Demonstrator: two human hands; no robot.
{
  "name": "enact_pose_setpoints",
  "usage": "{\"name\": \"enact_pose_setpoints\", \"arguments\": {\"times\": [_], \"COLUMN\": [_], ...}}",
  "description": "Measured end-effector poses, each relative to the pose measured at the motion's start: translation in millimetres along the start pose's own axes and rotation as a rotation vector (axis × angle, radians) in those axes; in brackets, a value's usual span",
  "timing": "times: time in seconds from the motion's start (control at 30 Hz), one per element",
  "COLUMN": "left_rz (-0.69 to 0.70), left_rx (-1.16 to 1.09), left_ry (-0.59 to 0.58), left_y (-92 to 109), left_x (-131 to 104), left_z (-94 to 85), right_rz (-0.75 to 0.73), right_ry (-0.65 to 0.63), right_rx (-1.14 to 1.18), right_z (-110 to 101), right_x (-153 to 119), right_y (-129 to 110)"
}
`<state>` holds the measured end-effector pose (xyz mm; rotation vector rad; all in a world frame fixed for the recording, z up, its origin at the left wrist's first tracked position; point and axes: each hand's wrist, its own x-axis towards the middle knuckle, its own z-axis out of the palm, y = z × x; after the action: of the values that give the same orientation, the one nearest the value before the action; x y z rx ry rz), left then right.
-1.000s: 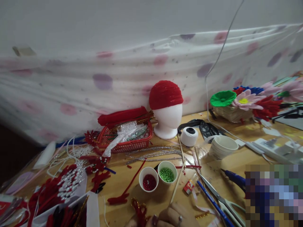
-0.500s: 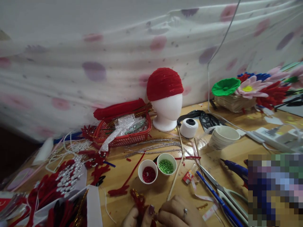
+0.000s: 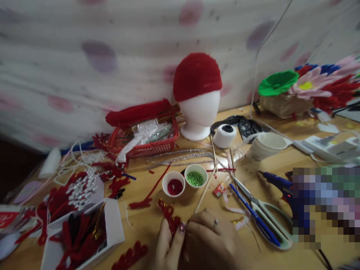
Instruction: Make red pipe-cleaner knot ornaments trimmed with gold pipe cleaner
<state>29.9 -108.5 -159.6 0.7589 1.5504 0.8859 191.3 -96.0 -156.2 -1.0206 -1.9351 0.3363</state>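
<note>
Hands together at the near table edge: left hand (image 3: 168, 245) and right hand (image 3: 215, 240) pinched on a red and gold chenille piece (image 3: 169, 215), partly shaped (finish unclear). Just beyond, cup of red beads (image 3: 174, 184) and cup of green beads (image 3: 195, 177), untouched. Farther back, red basket (image 3: 146, 144), then foam head (image 3: 200, 112) wearing a red cap (image 3: 197, 77).

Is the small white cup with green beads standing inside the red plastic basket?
No, the white cup of green beads stands on the wooden table, apart from the red plastic basket.

Both hands (image 3: 197, 243) together, seemingly pinching
</note>
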Motion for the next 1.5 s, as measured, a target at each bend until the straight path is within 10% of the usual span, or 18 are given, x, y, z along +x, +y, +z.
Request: {"name": "enact_pose_setpoints", "arguments": {"times": [0.2, 0.83, 1.5], "left_rz": [-0.021, 0.055, -0.074], "left_rx": [-0.095, 0.06, 0.025], "left_ry": [-0.458, -0.392, -0.565], "left_y": [19.2, 26.4, 23.0], "left_x": [-5.0, -0.1, 1.1], "left_z": [-9.8, -2.6, -7.7], "right_rz": [0.024, 0.071, 0.08], "right_ry": [-0.02, -0.061, -0.133], "right_rx": [-0.031, 0.055, 0.101], "right_z": [-6.8, -2.8, -8.7], "right_x": [-4.7, -3.4, -5.4], "right_y": [-3.2, 0.1, 7.6]}}
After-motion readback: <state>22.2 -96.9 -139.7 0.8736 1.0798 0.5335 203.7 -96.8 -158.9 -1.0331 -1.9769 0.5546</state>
